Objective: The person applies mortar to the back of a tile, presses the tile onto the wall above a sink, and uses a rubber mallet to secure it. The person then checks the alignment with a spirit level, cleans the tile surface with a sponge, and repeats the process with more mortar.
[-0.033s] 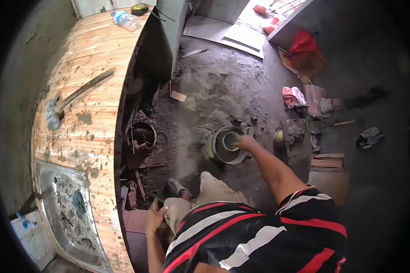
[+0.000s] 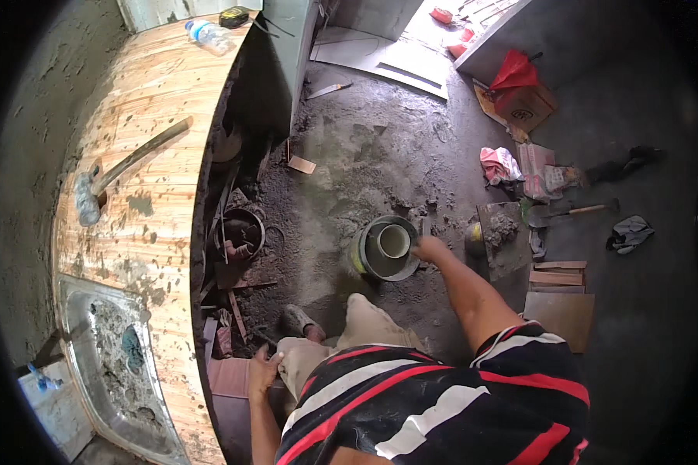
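A round bucket (image 2: 362, 267) with yellow marks on its side stands on the floor in front of me. Inside it sits a smaller pale round pot (image 2: 395, 241) above grey contents. My right hand (image 2: 431, 249) is closed at the bucket's right rim, beside the pot; whatever its fingers grip is too small to make out. Close by my left knee, my left hand (image 2: 264, 373) has its fingers curled, and a thin dark piece (image 2: 264, 336) shows just beyond them. I cannot tell what that piece is.
Left runs a wood-patterned counter (image 2: 132, 256) with a hammer (image 2: 124, 170), a metal sink (image 2: 163, 418) and a bottle (image 2: 209, 36). A mortar-covered board (image 2: 508, 260), tiles (image 2: 558, 279), a shovel (image 2: 574, 211) and a carton (image 2: 531, 108) lie to the right. A knife-like tool (image 2: 329, 91) lies ahead.
My right hand has shifted slightly to the right, away from the pot's edge. The pot in the bucket now appears more level. My left hand stays almost where it was.
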